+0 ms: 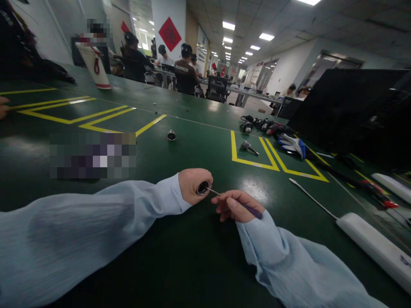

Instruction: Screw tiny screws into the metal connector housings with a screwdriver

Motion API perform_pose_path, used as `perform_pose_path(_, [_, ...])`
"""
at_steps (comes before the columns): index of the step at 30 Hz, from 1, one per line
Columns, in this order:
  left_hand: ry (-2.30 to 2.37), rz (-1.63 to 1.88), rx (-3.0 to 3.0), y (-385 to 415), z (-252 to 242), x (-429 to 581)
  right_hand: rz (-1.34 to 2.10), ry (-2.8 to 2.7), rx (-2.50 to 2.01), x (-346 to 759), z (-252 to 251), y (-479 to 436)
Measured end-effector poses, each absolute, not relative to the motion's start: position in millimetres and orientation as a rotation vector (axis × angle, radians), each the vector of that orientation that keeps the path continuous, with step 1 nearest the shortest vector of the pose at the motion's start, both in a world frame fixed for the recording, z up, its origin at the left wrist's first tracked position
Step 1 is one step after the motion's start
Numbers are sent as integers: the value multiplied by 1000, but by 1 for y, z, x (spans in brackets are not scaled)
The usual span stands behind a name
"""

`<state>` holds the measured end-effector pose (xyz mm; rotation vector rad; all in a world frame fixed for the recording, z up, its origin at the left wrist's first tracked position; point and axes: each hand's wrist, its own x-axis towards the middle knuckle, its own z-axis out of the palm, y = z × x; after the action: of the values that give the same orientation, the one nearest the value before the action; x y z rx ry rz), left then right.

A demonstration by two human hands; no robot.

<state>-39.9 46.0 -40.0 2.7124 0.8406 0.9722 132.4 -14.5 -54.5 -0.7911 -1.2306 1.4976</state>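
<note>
My left hand (193, 184) is wrapped round a small round metal part (203, 188), its hollow dark opening facing right. In my right hand (239, 206) is a screwdriver (255, 211) with a dark purple handle. Its thin shaft points left, and the tip reaches the rim or inside of the opening; which of these I cannot tell. A similar shiny metal cap (171, 135) lies on the green table beyond my left hand. Farther right, a metal piece with a narrow stem (249, 148) rests inside a yellow taped outline.
Blue-and-white gloves (292, 145) and dark cylindrical parts (253, 124) lie at the right back. A white power strip (375, 248) with its cable sits at the right. A tall pale cup (96, 66) stands at the far left. Several people sit at desks beyond.
</note>
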Motion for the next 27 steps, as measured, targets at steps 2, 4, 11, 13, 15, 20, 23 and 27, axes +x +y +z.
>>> perform_pose_path(2, [898, 895, 2761, 46, -41, -40, 1451, -1263, -852, 132, -53, -17])
perform_pose_path(4, [955, 834, 2796, 46, -41, -41, 1435, -1280, -898, 131, -52, -17])
perform_pose_path(11, [908, 1027, 2788, 63, -43, -39, 1620, -1145, -788, 132, -53, 5])
perform_pose_path(13, [904, 1125, 2761, 69, -45, -38, 1727, -1081, -721, 133, -53, 17])
perform_pose_path(15, [938, 1187, 2732, 75, -46, -37, 1795, -1040, -677, 133, -52, 29])
perform_pose_path(20, [1086, 1223, 2655, 89, -47, -36, 1756, -993, -658, 127, -50, 52])
perform_pose_path(23, [1126, 1201, 2686, 95, -47, -35, 1596, -1003, -757, 122, -49, 55])
perform_pose_path(27, [1100, 1101, 2797, 99, -46, -35, 1372, -1099, -877, 119, -48, 50])
